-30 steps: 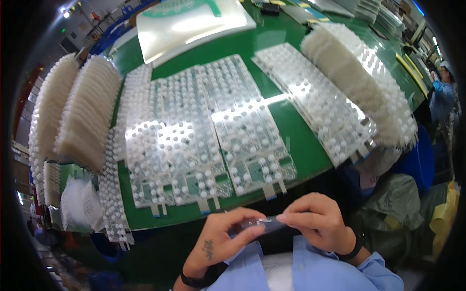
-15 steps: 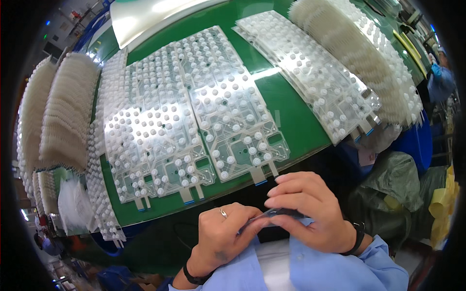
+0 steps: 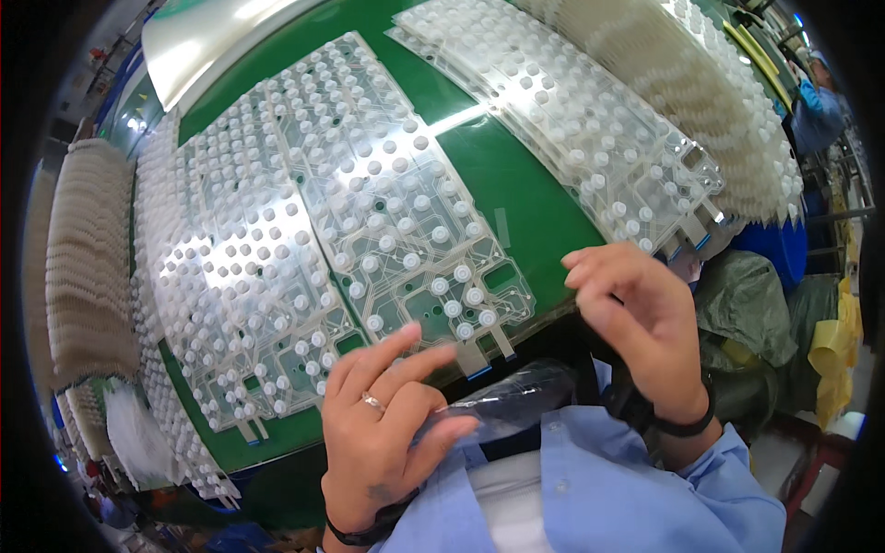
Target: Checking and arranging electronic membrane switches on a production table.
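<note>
My left hand (image 3: 383, 419) grips one end of a small clear plastic bag (image 3: 516, 401) with dark contents, held just below the green table's (image 3: 516, 194) near edge. My right hand (image 3: 641, 318) hovers beside the bag's other end with fingers curled and apart, holding nothing I can see. Clear membrane sheets studded with white rubber domes lie on the table: one (image 3: 406, 203) right above my left hand, another (image 3: 230, 286) to its left, a third (image 3: 562, 120) to the right.
Stacks of white dome sheets stand at the left (image 3: 88, 267) and along the far right (image 3: 710, 101). A glossy white sheet (image 3: 221, 41) lies at the back. Grey-green bags (image 3: 747, 309) and yellow material (image 3: 834, 364) sit at right, beyond them another person in blue (image 3: 816, 111).
My head has moved closer to the table. My right hand has let go of the bag and lifted to the right; the left hand still holds it.
</note>
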Demonstrator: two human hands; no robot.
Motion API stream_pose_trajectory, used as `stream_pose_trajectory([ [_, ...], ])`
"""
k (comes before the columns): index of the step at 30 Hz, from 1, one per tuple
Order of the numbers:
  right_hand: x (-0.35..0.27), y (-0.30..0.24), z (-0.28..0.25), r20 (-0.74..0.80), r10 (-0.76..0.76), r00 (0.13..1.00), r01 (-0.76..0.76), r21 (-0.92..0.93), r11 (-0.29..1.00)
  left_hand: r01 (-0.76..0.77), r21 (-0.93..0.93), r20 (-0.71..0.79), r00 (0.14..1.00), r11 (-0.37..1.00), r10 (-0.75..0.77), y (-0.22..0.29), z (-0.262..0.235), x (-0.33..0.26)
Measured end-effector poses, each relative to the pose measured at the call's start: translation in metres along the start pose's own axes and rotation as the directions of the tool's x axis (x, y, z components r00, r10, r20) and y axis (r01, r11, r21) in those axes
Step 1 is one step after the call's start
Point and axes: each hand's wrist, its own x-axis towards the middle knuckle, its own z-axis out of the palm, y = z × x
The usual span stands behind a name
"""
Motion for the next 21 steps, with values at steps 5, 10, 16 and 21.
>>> stream_pose_trajectory([
  [5,0.023,-0.002,0.004,0.005,0.315,0.949,-0.314,-0.055,0.948,-0.026,0.039,0.147,0.989,0.999,0.020,-0.007,0.006,-0.006],
  [10,0.040,0.004,0.015,0.056,0.215,0.975,-0.197,-0.229,0.953,-0.062,0.047,0.126,0.990,0.997,0.056,-0.016,0.009,-0.009],
  [16,0.052,0.003,0.018,0.057,0.215,0.975,-0.181,-0.365,0.913,-0.047,0.033,0.146,0.988,0.998,0.042,-0.016,0.006,-0.005],
  [21,0.052,0.002,0.020,0.049,0.244,0.969,-0.205,-0.397,0.895,-0.045,0.032,0.151,0.988,0.998,0.040,-0.017,0.005,-0.005],
])
